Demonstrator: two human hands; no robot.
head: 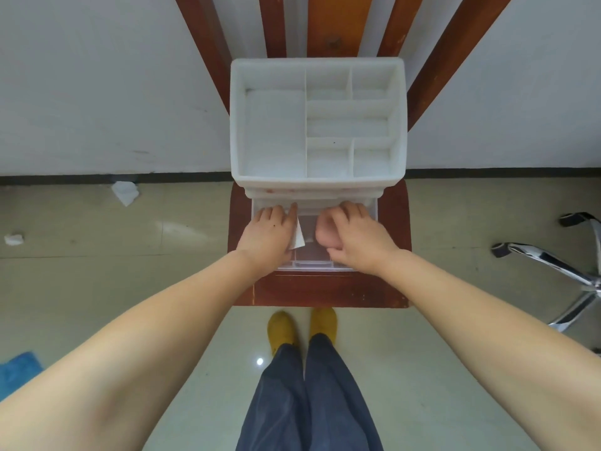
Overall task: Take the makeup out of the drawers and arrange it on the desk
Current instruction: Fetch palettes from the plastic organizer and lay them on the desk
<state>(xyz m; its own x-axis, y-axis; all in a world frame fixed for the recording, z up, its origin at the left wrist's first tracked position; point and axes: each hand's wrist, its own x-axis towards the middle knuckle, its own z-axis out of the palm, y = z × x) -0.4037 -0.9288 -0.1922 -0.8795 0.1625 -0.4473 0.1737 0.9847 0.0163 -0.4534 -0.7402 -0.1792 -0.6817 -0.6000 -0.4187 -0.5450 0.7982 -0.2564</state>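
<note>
A white plastic organizer (pixel 235 125) with several open top compartments stands on a brown wooden chair seat (pixel 325 291). Its clear lower drawer (pixel 312 264) is pulled out toward me. Both hands are inside the drawer. My left hand (pixel 270 232) pinches a flat white packet (pixel 298 238) between thumb and fingers. My right hand (pixel 357 237) is curled around a rounded pinkish-beige makeup sponge (pixel 326 234). The hands hide most of the drawer's contents. The top compartments look bare.
The chair backs onto a white wall. Two crumpled tissues (pixel 125 192) (pixel 14 239) lie on the tiled floor at left, and a blue cloth (pixel 18 372) at lower left. A chrome office-chair base (pixel 559 268) stands at right. My yellow shoes (pixel 283 330) are just before the seat.
</note>
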